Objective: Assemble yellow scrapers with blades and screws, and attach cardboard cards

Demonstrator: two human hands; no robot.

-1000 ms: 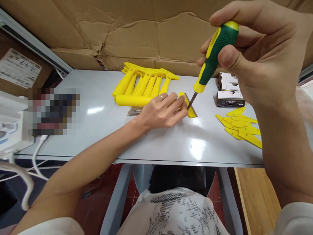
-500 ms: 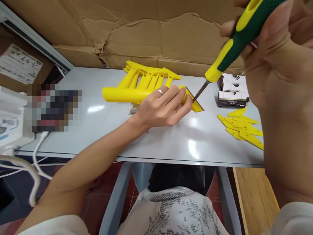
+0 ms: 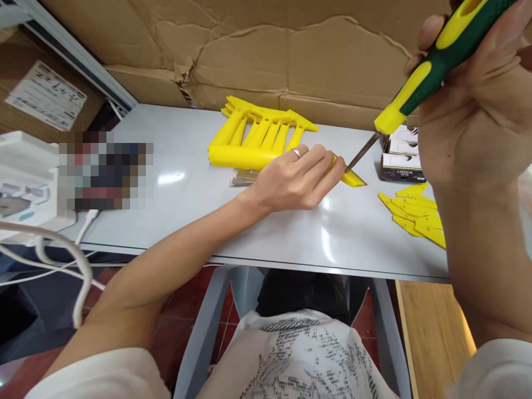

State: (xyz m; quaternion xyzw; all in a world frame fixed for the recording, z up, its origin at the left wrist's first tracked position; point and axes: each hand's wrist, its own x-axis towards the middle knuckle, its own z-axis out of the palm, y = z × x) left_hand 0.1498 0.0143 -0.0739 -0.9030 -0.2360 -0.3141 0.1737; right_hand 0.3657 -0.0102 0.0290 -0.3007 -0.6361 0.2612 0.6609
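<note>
My left hand [image 3: 297, 177], with a ring on one finger, is wrapped round a yellow scraper-like tool [image 3: 241, 157] lying sideways. The tool's flat yellow end [image 3: 354, 179] sticks out beyond my fingers. My right hand [image 3: 469, 94] grips a green and yellow screwdriver [image 3: 432, 75], tilted down to the left. The screwdriver's tip meets the yellow end beside my left fingertips; the exact contact spot is partly hidden. Behind my left hand lies a row of similar yellow tools [image 3: 260, 124]. Thin metal blades [image 3: 243, 178] lie under the held tool's handle.
Loose yellow plates [image 3: 411, 210] lie on the right of the white table [image 3: 166, 224], in front of small black and white boxes [image 3: 403, 167]. A blurred-out object [image 3: 108, 174], a white device [image 3: 29, 194] and cables are at the left. Cardboard [image 3: 324, 61] stands behind.
The view has shifted a little. The held yellow tool has turned, so its flat end shows narrower and more edge-on. My right hand and the screwdriver have shifted right with it.
</note>
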